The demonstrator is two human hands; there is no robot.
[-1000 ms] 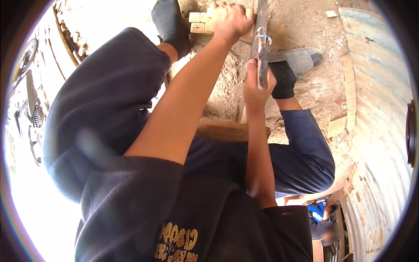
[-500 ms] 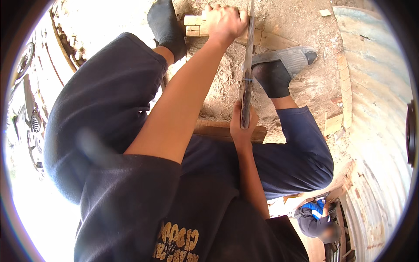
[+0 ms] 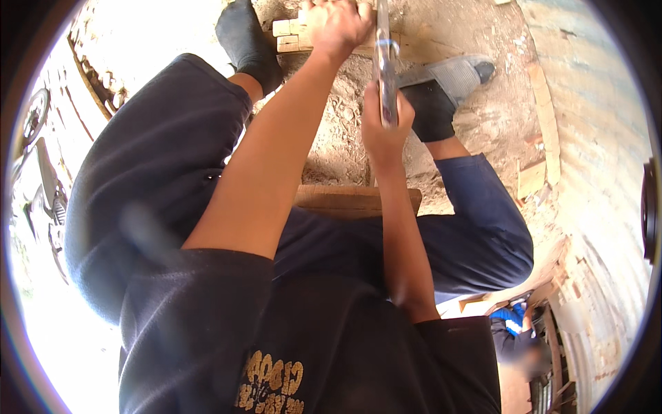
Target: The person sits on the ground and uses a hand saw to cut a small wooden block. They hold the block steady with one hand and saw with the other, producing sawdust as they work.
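My right hand (image 3: 386, 131) is wrapped round the handle of a handsaw (image 3: 384, 65), seen nearly edge-on, its narrow blade running away from me past the top edge of the picture. Just left of the blade, my left hand (image 3: 338, 29) is closed over a bundle of light wooden strips (image 3: 288, 43), pressing down from above. The cut ends of the strips stick out left of that hand, while part of the wood continues right of the saw. Where the blade meets the wood is hard to make out.
My socked left foot (image 3: 245, 41) rests beside the wood; my right wears a grey slide sandal (image 3: 455, 76). A wooden plank (image 3: 352, 200) lies beneath me. Corrugated metal sheeting (image 3: 593, 159) stands at the right. Another person (image 3: 520, 338) is at the lower right, a motorcycle (image 3: 45, 179) at far left.
My right hand has pushed the handsaw forward, away from me. The left hand keeps its hold on the wood, and the whole view has shifted slightly.
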